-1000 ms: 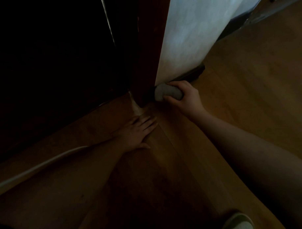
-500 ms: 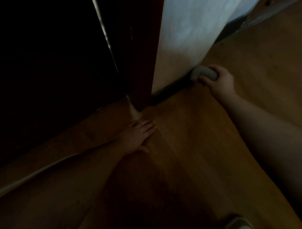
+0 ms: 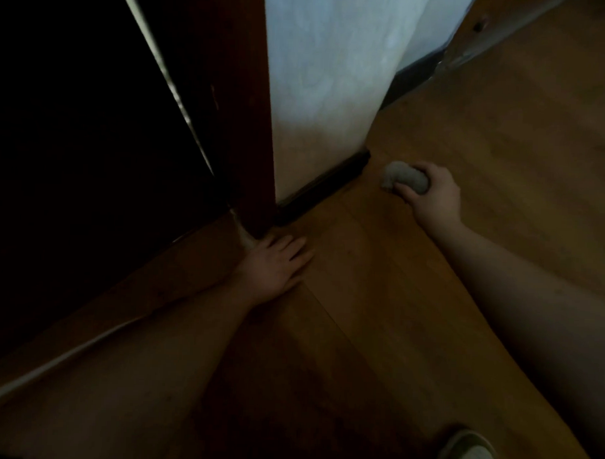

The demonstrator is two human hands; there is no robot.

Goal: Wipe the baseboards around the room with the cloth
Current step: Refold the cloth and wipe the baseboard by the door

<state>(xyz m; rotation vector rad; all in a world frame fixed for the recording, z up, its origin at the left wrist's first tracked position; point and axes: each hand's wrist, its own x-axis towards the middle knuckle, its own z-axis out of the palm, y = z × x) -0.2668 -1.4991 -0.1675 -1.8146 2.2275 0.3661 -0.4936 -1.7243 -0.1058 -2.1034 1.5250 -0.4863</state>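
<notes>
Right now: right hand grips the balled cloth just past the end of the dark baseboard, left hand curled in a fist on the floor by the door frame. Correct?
Not quite. In the head view the left hand lies flat, fingers straight, on the floor, not in a fist. The rest holds: the right hand grips the balled cloth just past the end of the baseboard.
</notes>
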